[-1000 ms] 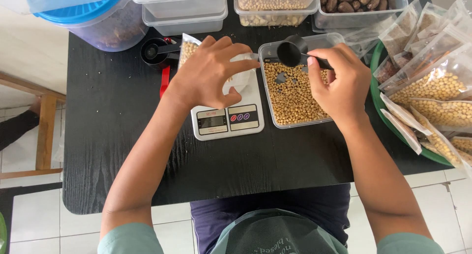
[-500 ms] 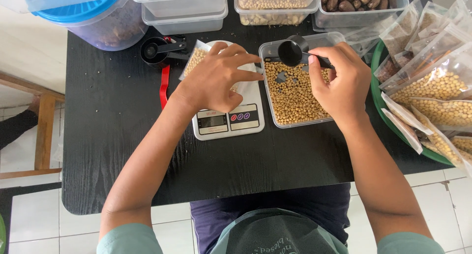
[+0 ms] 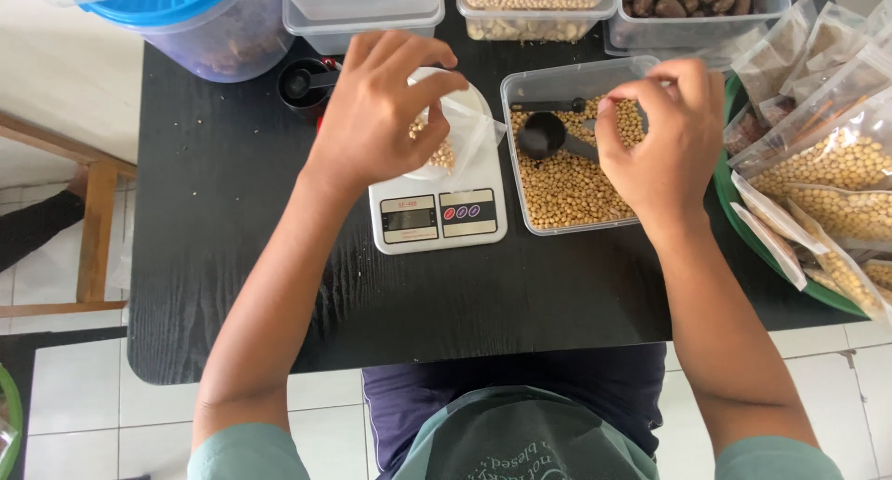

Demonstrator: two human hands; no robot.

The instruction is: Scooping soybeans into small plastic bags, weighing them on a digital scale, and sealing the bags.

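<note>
My left hand (image 3: 381,108) grips the mouth of a small clear plastic bag (image 3: 455,136) that rests on a white digital kitchen scale (image 3: 437,215). A few yellow beans lie inside the bag. My right hand (image 3: 664,141) hovers over a clear rectangular tub of yellow beans (image 3: 567,183). It holds the handle of a black scoop (image 3: 544,136), whose bowl sits low on the beans. The end of the handle is hidden under my thumb.
The black table (image 3: 232,210) carries a blue-lidded jar (image 3: 200,25) and a black measuring cup (image 3: 302,85) at the back left, with clear tubs of beans and nuts (image 3: 692,1) along the back. A green tray (image 3: 743,224) with several filled bags (image 3: 836,159) stands at right.
My right hand has brought the scoop down from the tub's far rim into the beans. My left hand has lifted off the scale and now pinches the bag open.
</note>
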